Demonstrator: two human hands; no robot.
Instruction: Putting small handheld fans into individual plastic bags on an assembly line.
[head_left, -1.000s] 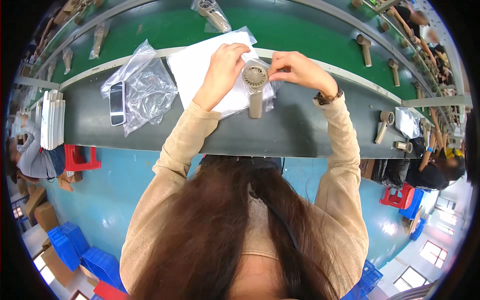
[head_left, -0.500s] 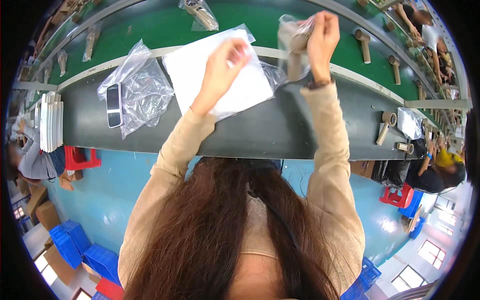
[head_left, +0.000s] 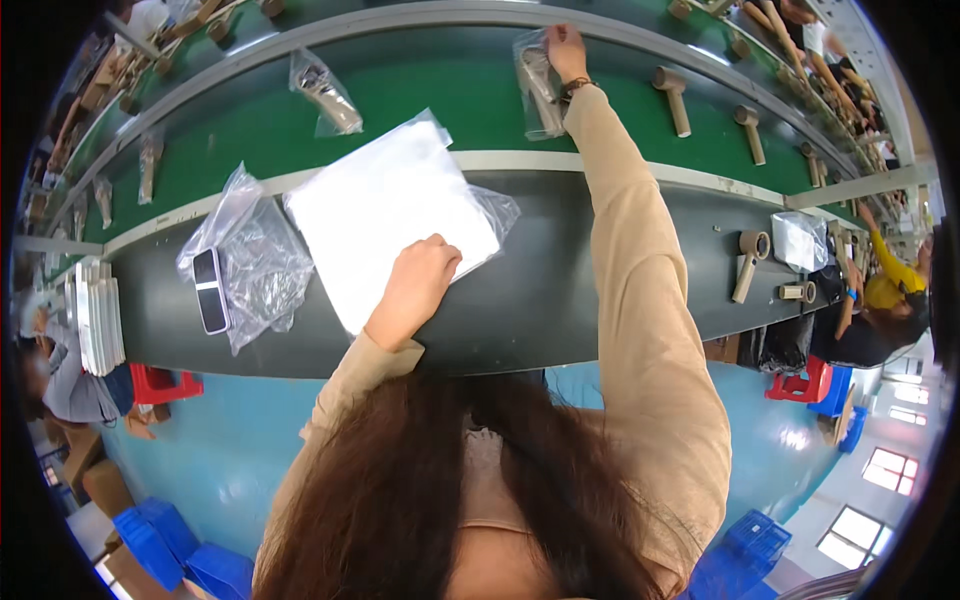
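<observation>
At the far side, over the green conveyor belt (head_left: 440,95), my right hand (head_left: 567,55) grips the top of a clear bag with a beige hair dryer (head_left: 540,88) in it. The dryer's handle points toward me. My left hand (head_left: 418,280) rests at the near right part of a flat white stack (head_left: 385,200), which looks like sheets or bags with clear plastic sticking out at its edges. Its fingers are curled closed; whatever they may pinch is hidden.
Left of the stack lie crumpled clear bags (head_left: 265,265) and a phone (head_left: 210,290). Another bagged dryer (head_left: 328,98) sits on the belt; unbagged ones (head_left: 673,100) lie to the right. A loose dryer (head_left: 748,262) lies on the dark worktable (head_left: 540,290). Co-workers sit at both sides.
My right hand has carried the bagged hair dryer from above the table's far edge out over the belt. My left hand has come down toward me onto the white stack. The view has shifted.
</observation>
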